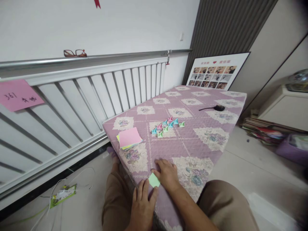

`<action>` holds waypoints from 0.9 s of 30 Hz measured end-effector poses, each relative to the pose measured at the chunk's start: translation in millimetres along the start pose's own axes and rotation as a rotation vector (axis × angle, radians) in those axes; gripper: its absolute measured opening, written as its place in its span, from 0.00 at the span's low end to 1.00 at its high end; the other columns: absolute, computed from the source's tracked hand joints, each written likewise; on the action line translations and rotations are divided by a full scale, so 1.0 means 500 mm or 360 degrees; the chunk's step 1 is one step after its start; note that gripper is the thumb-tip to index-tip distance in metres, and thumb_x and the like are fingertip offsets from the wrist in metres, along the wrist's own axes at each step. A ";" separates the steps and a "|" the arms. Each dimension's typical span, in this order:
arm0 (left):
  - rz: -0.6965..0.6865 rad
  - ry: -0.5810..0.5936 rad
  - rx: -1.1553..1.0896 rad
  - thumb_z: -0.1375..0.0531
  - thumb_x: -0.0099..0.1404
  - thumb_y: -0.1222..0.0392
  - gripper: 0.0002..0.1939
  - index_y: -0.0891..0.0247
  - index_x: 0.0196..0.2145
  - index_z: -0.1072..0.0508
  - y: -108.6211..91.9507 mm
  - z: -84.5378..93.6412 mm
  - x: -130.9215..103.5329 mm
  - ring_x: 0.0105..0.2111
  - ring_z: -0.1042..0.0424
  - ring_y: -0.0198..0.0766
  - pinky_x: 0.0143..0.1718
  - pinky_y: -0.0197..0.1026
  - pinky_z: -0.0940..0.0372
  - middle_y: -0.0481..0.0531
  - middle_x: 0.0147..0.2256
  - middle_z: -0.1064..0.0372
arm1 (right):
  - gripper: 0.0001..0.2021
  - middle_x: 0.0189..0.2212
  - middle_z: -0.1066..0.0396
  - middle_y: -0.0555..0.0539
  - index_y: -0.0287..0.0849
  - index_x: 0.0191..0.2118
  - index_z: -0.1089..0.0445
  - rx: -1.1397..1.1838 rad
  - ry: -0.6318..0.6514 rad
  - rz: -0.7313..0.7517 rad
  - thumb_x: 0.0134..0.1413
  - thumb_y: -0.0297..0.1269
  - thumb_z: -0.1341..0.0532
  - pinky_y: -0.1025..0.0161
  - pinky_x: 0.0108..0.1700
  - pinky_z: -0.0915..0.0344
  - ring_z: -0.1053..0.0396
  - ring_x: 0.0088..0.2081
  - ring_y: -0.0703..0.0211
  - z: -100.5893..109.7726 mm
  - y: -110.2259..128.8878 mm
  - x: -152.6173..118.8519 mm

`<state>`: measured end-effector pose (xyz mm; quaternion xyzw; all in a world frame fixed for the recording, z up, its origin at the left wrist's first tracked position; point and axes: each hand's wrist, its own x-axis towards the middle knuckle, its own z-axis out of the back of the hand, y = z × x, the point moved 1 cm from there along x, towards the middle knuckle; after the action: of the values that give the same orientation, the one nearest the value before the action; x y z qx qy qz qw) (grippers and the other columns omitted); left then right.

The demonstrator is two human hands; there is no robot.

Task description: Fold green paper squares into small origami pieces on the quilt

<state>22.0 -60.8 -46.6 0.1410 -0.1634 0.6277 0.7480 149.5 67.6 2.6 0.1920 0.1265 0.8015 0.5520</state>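
A small light-green paper square lies cornerwise near the front edge of a table under a purple floral cloth. My left hand rests at its near left side, fingers stretched out and the fingertips by the paper's edge. At the paper's right side is my right hand, its fingers bent loosely on the cloth and its thumb touching the edge. Neither hand lifts the paper. Farther back stand several small folded paper pieces in pink, blue and green. A stack of coloured paper sheets, pink on top, lies to the left.
A white radiator runs along the table's left side, with glasses on the pipe above. A black round object with a cord lies on the far right of the cloth. A power strip with cables is on the floor.
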 end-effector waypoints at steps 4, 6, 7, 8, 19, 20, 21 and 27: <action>0.0013 -0.0014 -0.0013 0.43 0.65 0.58 0.20 0.43 0.54 0.35 -0.001 -0.001 0.000 0.57 0.46 0.49 0.49 0.56 0.38 0.54 0.57 0.42 | 0.20 0.46 0.30 0.45 0.49 0.51 0.35 0.0113 0.0103 0.0151 0.54 0.49 0.41 0.54 0.48 0.46 0.35 0.48 0.51 0.017 -0.025 -0.013; 0.0012 -0.0013 -0.0014 0.42 0.65 0.57 0.21 0.43 0.54 0.36 -0.001 -0.003 0.000 0.57 0.45 0.49 0.49 0.56 0.38 0.54 0.57 0.42 | 0.23 0.47 0.31 0.46 0.50 0.52 0.35 0.0152 0.0154 0.0226 0.51 0.51 0.39 0.56 0.50 0.45 0.36 0.49 0.52 0.026 -0.035 -0.024; 0.0010 -0.0009 -0.0013 0.42 0.64 0.57 0.21 0.43 0.54 0.36 -0.001 -0.004 0.000 0.57 0.45 0.49 0.49 0.56 0.38 0.54 0.57 0.42 | 0.24 0.48 0.32 0.46 0.50 0.52 0.36 0.0164 0.0170 0.0255 0.49 0.51 0.38 0.55 0.51 0.46 0.37 0.50 0.51 0.029 -0.038 -0.030; 0.0011 -0.0009 -0.0010 0.42 0.64 0.57 0.21 0.44 0.54 0.36 -0.001 -0.005 0.000 0.57 0.45 0.49 0.49 0.56 0.38 0.54 0.57 0.42 | 0.26 0.49 0.32 0.45 0.50 0.52 0.36 0.0173 0.0180 0.0278 0.48 0.51 0.37 0.54 0.52 0.46 0.38 0.51 0.50 0.031 -0.039 -0.035; 0.0002 0.0049 -0.0002 0.44 0.65 0.63 0.22 0.43 0.55 0.37 0.001 0.006 0.001 0.57 0.46 0.49 0.50 0.56 0.39 0.54 0.57 0.42 | 0.17 0.48 0.31 0.46 0.47 0.49 0.34 0.0359 0.0029 0.0263 0.51 0.33 0.41 0.54 0.53 0.46 0.37 0.51 0.52 0.017 -0.045 -0.042; -0.0004 0.0059 0.0000 0.45 0.65 0.64 0.23 0.44 0.55 0.37 0.001 0.008 0.001 0.57 0.46 0.49 0.50 0.56 0.39 0.54 0.57 0.42 | 0.16 0.47 0.31 0.46 0.47 0.49 0.34 0.0376 0.0009 0.0263 0.52 0.32 0.42 0.54 0.53 0.45 0.37 0.50 0.53 0.017 -0.047 -0.042; -0.0007 0.0060 0.0000 0.45 0.65 0.64 0.23 0.44 0.55 0.37 0.001 0.008 0.001 0.57 0.46 0.49 0.50 0.56 0.39 0.54 0.57 0.43 | 0.15 0.46 0.30 0.46 0.46 0.48 0.33 0.0395 -0.0011 0.0263 0.53 0.32 0.43 0.54 0.52 0.44 0.36 0.49 0.53 0.018 -0.048 -0.042; 0.0019 0.0015 -0.0036 0.43 0.64 0.60 0.21 0.44 0.54 0.35 0.000 0.001 0.000 0.56 0.45 0.49 0.50 0.55 0.40 0.53 0.57 0.42 | 0.08 0.37 0.28 0.48 0.47 0.36 0.30 0.0501 -0.0012 0.0376 0.59 0.34 0.46 0.59 0.47 0.40 0.33 0.42 0.57 0.037 -0.030 -0.070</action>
<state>21.9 -60.9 -46.1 0.1285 -0.1679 0.6309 0.7465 181.4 40.3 7.0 0.2924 0.2248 0.8303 0.4179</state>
